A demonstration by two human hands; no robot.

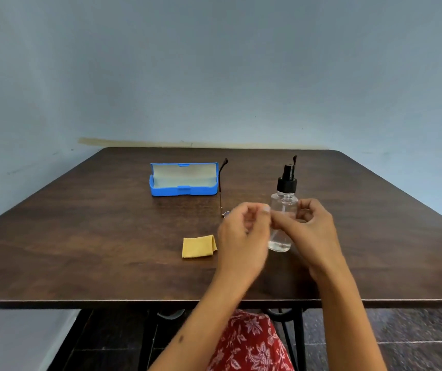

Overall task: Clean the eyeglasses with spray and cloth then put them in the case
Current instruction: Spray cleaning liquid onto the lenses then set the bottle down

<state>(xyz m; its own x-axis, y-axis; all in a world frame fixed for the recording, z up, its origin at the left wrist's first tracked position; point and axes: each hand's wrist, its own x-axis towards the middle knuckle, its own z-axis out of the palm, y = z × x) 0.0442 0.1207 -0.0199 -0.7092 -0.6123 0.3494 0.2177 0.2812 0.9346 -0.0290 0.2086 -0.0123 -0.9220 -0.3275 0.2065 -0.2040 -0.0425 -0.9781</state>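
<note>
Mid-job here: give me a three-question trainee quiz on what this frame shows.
1. True or false: the blue plastic glasses case is closed.
2. Which lies nearest the table's front edge? A) the case B) the folded yellow cloth C) the thin-framed eyeglasses
3. Fill in: the clear spray bottle with the black pump top stands ____.

Key: 1. False, its lid is open. 2. B. 3. Upright, between the left hand and the right hand; whether either hand grips it is unclear.
</note>
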